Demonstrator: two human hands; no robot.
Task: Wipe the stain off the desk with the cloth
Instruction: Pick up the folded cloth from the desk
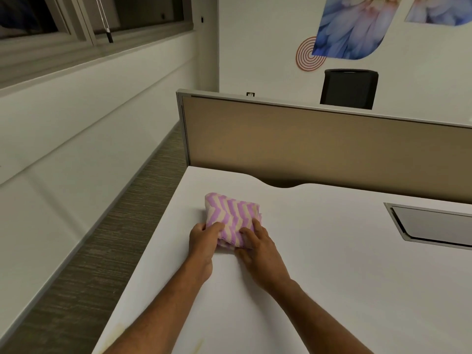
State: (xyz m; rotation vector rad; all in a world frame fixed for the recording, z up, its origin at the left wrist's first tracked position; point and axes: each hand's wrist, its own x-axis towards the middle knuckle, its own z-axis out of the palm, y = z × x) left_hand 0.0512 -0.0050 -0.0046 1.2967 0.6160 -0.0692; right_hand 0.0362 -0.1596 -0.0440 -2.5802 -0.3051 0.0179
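The white desk [332, 277] fills the lower right of the frame, and as far as I can judge the wiping has barely begun. The surface around my hands looks clean, and the only mark I can make out is a faint yellowish smear [120, 333] at the desk's edge in the lower left corner, beside my left forearm and well apart from the cloth. If that is the stain, all the rubbing is left to do. A tan partition [306, 144] stands along the far edge of the desk, and a grey hatch [431, 226] is set into the top at the right. The cloth [233, 213] lies on the desk at the frame's centre, folded into a thick, soft pad with lilac and cream zigzag stripes and plush, layered edges. My left hand [204, 241] grips its near left corner with the thumb on top. My right hand [260, 249] holds the near right corner, fingers curled over it.
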